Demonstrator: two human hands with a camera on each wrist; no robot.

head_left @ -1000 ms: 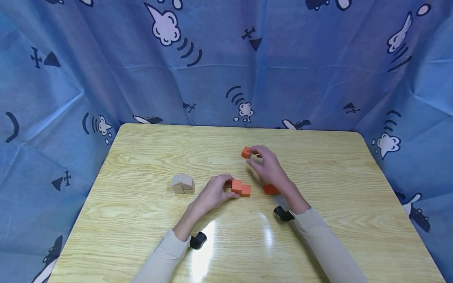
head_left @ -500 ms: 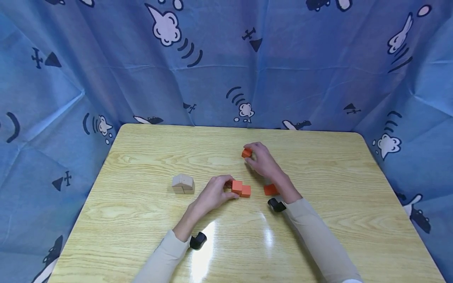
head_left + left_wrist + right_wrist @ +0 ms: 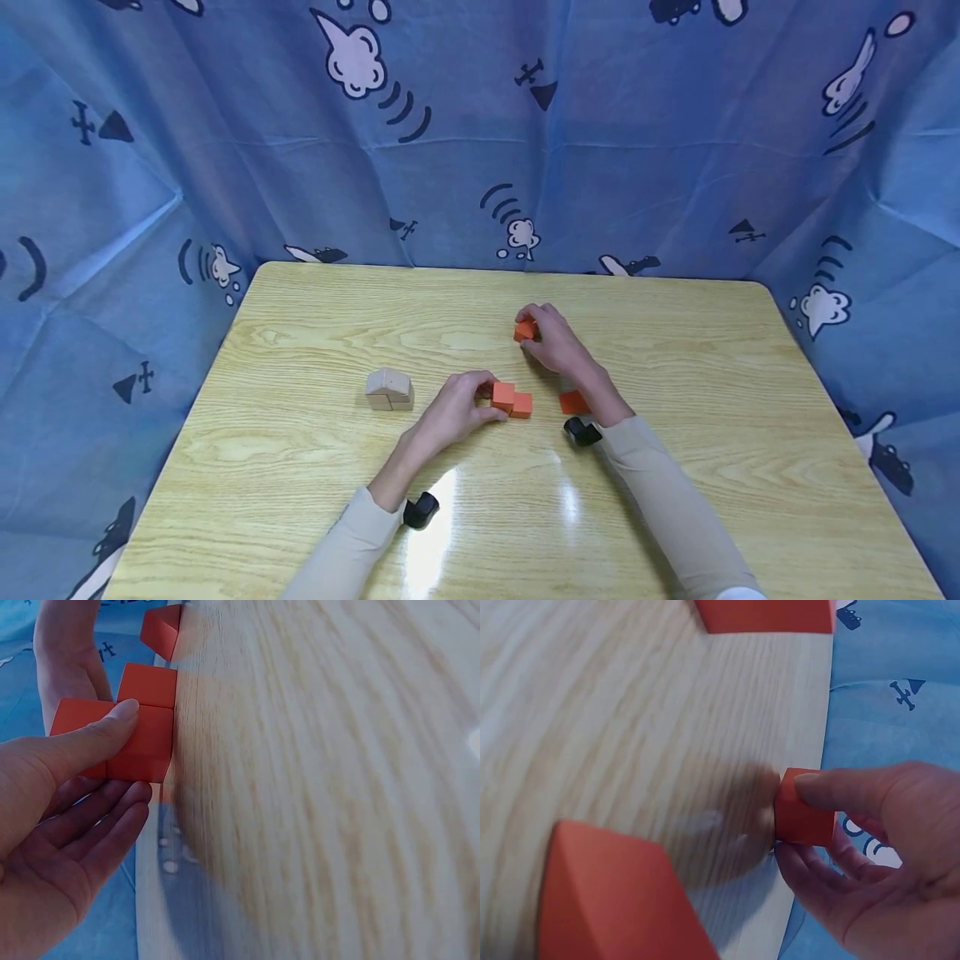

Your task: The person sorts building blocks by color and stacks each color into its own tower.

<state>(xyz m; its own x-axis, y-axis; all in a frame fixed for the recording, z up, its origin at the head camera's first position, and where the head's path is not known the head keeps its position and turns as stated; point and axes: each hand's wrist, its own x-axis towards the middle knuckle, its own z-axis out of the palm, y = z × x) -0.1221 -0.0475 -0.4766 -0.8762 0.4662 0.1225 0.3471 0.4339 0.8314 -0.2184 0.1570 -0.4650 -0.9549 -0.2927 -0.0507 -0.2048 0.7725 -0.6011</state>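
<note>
My left hand [image 3: 453, 408] grips two stacked orange cubes [image 3: 503, 395], thumb on one side and fingers on the other. In the left wrist view, the thumb lies across the seam between the upper cube [image 3: 79, 716] and the lower cube [image 3: 142, 746]. Another orange cube [image 3: 522, 406] stands against the stack's right side. Farther back, my right hand [image 3: 557, 342] pinches a small orange block [image 3: 806, 810] between thumb and fingers, low at the tabletop. Near my right forearm lies an orange wedge-shaped block [image 3: 574, 402], partly hidden by the arm in the head view.
Left of the left hand stands a small house-like build of plain wooden blocks [image 3: 388, 390] with a peaked top. The pale wooden table [image 3: 300, 483] is bordered at the back and sides by a blue patterned curtain [image 3: 450, 125].
My right hand has reached left, closed its fingers around the small orange block, and drawn it slightly toward me. The left hand stays on the stacked cubes.
</note>
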